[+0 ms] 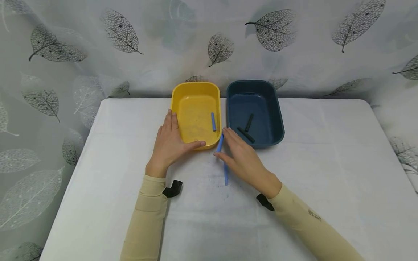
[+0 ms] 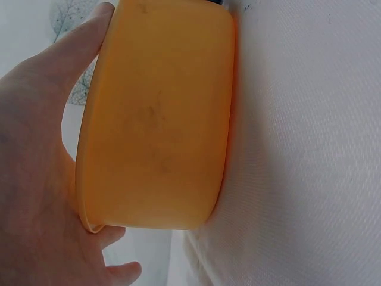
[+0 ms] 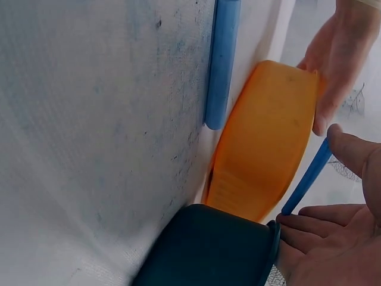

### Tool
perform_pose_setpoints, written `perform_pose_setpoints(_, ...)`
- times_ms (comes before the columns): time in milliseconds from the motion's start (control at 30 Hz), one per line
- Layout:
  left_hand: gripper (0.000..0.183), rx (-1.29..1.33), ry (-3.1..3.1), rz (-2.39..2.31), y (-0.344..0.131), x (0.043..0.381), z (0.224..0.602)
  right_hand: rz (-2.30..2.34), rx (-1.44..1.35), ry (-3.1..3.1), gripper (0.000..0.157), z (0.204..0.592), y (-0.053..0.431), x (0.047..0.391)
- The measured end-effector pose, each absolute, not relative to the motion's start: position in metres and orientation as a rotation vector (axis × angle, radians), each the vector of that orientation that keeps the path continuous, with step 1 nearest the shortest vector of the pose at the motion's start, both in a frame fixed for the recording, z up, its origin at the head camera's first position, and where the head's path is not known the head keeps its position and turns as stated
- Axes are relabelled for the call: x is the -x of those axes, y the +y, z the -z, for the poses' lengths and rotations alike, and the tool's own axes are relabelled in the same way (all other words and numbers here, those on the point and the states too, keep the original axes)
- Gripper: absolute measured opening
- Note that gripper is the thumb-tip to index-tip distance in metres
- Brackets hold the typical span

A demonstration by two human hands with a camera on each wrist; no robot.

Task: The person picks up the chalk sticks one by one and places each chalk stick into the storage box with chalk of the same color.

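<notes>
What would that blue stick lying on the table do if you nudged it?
The blue stick would probably roll, since it looks rounded and slender. It is likely stiff, judging by its straight shape. It may also be crumbly: blue marks dot the white cloth nearby, perhaps rubbed off it.

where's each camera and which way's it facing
Head: on the head, facing forward and down over yellow tray, blue tray; left hand, right hand, sleeves show.
Left wrist: on that wrist, facing yellow tray's outside; left hand shows.
Right wrist: on that wrist, facing the held blue stick; both hands show.
Head and right wrist share both trays.
</notes>
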State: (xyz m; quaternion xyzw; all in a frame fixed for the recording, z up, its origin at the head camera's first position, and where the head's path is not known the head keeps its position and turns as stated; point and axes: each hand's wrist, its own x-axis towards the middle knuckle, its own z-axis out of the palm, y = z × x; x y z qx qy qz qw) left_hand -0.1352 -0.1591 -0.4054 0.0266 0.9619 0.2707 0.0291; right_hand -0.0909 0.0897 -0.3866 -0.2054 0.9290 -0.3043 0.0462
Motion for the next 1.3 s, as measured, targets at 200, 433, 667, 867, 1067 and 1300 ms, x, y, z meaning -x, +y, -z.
perform_pose_setpoints(200, 0.140, -0.076, 2.973, -0.838, -0.159, 0.135, 0.405, 0.927, 0.654, 2.851, 0.079, 0.389, 0.087, 0.096)
perform_pose_setpoints(433, 0.142, -0.087, 2.980, -0.830, -0.159, 0.136, 0.406, 0.878, 0.668, 2.872, 0.079, 0.390, 0.082, 0.103)
perform_pose_setpoints(667, 0.143, -0.096, 2.980, -0.822, -0.159, 0.136, 0.407, 0.856, 0.658, 2.883, 0.080, 0.391, 0.076, 0.112)
perform_pose_setpoints(867, 0.144, -0.100, 2.967, -0.822, -0.159, 0.135, 0.406, 0.839, 0.641, 2.887, 0.079, 0.389, 0.072, 0.117)
perform_pose_setpoints(1067, 0.144, -0.098, 2.971, -0.817, -0.159, 0.136, 0.407, 0.849, 0.630, 2.897, 0.080, 0.388, 0.070, 0.121)
perform_pose_setpoints(1300, 0.143, -0.101, 2.970, -0.822, -0.159, 0.136, 0.407, 0.864, 0.616, 2.891, 0.081, 0.390, 0.070, 0.124)
